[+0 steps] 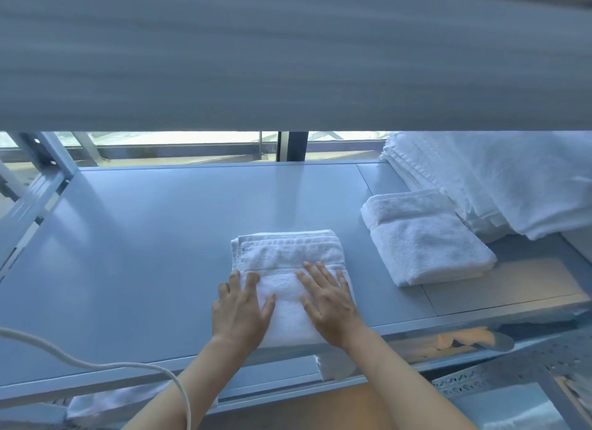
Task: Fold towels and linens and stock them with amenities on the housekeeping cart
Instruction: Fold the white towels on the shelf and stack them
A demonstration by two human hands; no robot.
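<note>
A folded white towel (285, 259) lies on the grey cart shelf (144, 253), near its front edge. My left hand (240, 308) rests flat on the towel's near left part, fingers spread. My right hand (326, 304) lies flat on its near right part, fingers apart. Neither hand grips the cloth. To the right lies a second folded white towel (426, 237), apart from the first.
A stack of white linens (487, 179) fills the shelf's back right corner. The upper shelf (288, 54) hangs low across the top of the view. A white cable (96, 364) curves in at lower left. More white cloth (330, 367) shows on the shelf below.
</note>
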